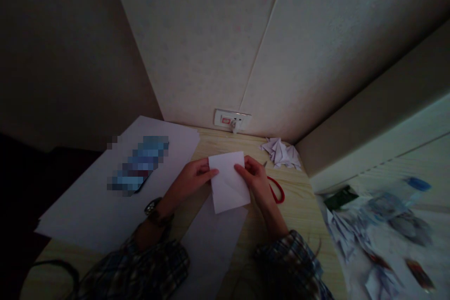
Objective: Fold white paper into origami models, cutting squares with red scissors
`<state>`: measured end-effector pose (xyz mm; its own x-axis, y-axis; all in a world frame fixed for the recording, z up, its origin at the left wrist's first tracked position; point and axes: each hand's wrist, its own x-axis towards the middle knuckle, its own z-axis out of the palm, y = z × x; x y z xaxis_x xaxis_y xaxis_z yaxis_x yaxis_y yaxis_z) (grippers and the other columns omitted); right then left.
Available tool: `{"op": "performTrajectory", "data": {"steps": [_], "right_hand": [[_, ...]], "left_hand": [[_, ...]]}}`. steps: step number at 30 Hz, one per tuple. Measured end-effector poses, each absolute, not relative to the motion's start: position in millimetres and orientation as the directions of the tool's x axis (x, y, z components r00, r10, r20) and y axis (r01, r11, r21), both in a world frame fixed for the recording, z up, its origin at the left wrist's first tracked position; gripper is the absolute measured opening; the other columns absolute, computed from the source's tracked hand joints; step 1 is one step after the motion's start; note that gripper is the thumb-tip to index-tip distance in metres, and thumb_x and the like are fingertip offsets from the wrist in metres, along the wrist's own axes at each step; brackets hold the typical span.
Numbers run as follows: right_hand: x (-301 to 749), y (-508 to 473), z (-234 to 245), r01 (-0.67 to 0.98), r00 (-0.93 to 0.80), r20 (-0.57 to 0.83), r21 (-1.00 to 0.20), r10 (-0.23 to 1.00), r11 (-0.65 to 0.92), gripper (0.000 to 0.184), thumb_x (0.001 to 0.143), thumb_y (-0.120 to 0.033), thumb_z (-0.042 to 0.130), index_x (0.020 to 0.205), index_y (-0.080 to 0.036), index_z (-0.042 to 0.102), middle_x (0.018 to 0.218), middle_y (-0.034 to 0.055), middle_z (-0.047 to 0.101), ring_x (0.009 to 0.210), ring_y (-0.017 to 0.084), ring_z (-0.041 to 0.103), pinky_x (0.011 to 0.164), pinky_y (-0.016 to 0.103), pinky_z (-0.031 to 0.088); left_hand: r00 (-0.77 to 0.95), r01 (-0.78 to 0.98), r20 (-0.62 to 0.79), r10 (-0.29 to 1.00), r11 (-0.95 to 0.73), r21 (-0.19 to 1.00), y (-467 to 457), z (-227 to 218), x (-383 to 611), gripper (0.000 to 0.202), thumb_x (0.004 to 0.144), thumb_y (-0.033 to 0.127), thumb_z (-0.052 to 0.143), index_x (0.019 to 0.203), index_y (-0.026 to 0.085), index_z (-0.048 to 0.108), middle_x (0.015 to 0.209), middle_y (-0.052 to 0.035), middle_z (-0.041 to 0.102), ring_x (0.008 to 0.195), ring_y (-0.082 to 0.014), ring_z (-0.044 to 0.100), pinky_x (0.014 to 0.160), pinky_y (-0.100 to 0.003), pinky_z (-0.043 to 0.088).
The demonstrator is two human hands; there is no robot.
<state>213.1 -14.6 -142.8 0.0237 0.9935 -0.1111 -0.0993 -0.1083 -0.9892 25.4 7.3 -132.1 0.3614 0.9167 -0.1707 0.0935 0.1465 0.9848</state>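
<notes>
Between my two hands is a small folded sheet of white paper (230,185), held up over the wooden table. My left hand (195,176) pinches its left edge, thumb on the front face and fingers behind. On the opposite edge my right hand (256,176) grips the same way, with the thumb pressed near the upper right. Below the folded sheet, a strip of white paper (218,239) lies on the table. Scissors with red handles (277,191) lie just right of my right hand, partly hidden by it.
A phone (140,164), its screen blurred out, rests on a stack of white paper (84,211) at the left. Folded paper pieces (281,153) sit at the table's back right corner. A wall socket (232,120) holds a plug. Right of the table are a plastic bottle (393,201) and more paper.
</notes>
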Motion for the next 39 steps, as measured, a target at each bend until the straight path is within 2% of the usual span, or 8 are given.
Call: {"op": "performTrajectory", "data": {"steps": [5,9,12,17,22,25,33,39], "right_hand": [[213.3,-13.7,-141.8,-0.098,0.053,-0.114,-0.989,0.992,-0.109,0.03,0.063,-0.04,0.079,0.068,-0.02,0.057,0.061,-0.0034,0.057,0.053,0.012,0.051,0.046,0.023,0.037],[216.4,-14.1,-142.7,-0.102,0.122,-0.108,-0.99,0.987,-0.096,0.03,0.067,-0.04,0.076,0.068,-0.021,0.053,0.059,-0.0048,0.054,0.05,0.011,0.046,0.044,0.022,0.033],[218.2,-13.9,-144.2,-0.108,0.153,-0.103,-0.99,0.983,-0.087,0.031,0.067,-0.041,0.075,0.067,-0.021,0.052,0.061,-0.0047,0.054,0.051,0.011,0.046,0.045,0.022,0.033],[216.3,-13.4,-145.1,-0.11,0.145,-0.111,-0.989,0.983,-0.096,0.032,0.066,-0.041,0.076,0.067,-0.021,0.051,0.059,-0.0046,0.053,0.051,0.011,0.046,0.045,0.022,0.033],[216.2,-13.5,-143.5,-0.1,0.13,-0.109,-0.99,0.986,-0.097,0.032,0.067,-0.043,0.075,0.068,-0.021,0.051,0.061,-0.0046,0.054,0.052,0.011,0.047,0.046,0.022,0.036],[214.6,-15.1,-141.1,-0.078,0.045,-0.129,-0.989,0.991,-0.125,0.032,0.066,-0.042,0.076,0.067,-0.021,0.052,0.059,-0.0053,0.052,0.051,0.011,0.046,0.045,0.022,0.034],[206.3,-19.4,-136.2,-0.013,-0.132,-0.164,-0.986,0.978,-0.167,0.026,0.069,-0.04,0.075,0.067,-0.02,0.058,0.061,-0.0031,0.057,0.054,0.012,0.049,0.046,0.022,0.036],[210.4,-18.8,-139.8,0.003,-0.037,-0.098,-0.995,0.994,-0.098,0.028,0.07,-0.04,0.074,0.063,-0.02,0.057,0.059,-0.0044,0.048,0.055,0.011,0.042,0.047,0.023,0.029]], "left_hand": [[0.341,0.191,-0.114,0.933,0.05,0.98,7.2,-133.2,25.2,0.029,0.07,0.043,0.066,0.078,0.016,0.069,0.08,-0.0093,0.077,0.077,-0.0289,0.073,0.073,-0.039,0.058],[0.089,0.352,0.038,0.995,-0.067,0.933,5.9,-131.9,18.3,0.039,0.08,0.038,0.06,0.11,0.014,0.064,0.129,-0.0181,0.064,0.125,-0.0343,0.054,0.108,-0.05,0.038],[-0.159,0.701,0.273,0.949,-0.087,0.708,7.2,-131.3,8.1,0.051,0.088,0.034,0.053,0.134,0.011,0.048,0.155,-0.0224,0.033,0.145,-0.038,0.024,0.114,-0.062,0.017],[-0.249,0.885,0.26,0.933,0.111,0.452,10.7,-135.1,-1.8,0.062,0.093,0.039,0.049,0.142,0.003,0.038,0.154,-0.0349,0.023,0.138,-0.0489,0.033,0.103,-0.074,0.023],[-0.188,0.696,0.357,0.915,-0.132,0.706,12.0,-131.4,3.6,0.051,0.09,0.033,0.051,0.135,0.01,0.045,0.15,-0.0256,0.037,0.14,-0.0355,0.035,0.112,-0.058,0.027],[0.059,0.262,0.119,0.991,-0.13,0.956,10.5,-126.2,12.7,0.045,0.087,0.041,0.048,0.123,0.015,0.054,0.126,-0.0163,0.064,0.117,-0.0262,0.06,0.095,-0.041,0.05],[0.413,0.276,-0.112,0.904,-0.007,0.961,8.7,-129.3,21.0,0.015,0.065,0.033,0.069,0.063,0.018,0.07,0.062,-0.0009,0.068,0.064,-0.0203,0.063,0.058,-0.026,0.048],[0.435,0.282,-0.145,0.889,0.018,0.959,8.6,-129.3,16.9,0.015,0.066,0.033,0.069,0.067,0.018,0.072,0.067,-0.0012,0.071,0.067,-0.0208,0.063,0.058,-0.026,0.048]]}}
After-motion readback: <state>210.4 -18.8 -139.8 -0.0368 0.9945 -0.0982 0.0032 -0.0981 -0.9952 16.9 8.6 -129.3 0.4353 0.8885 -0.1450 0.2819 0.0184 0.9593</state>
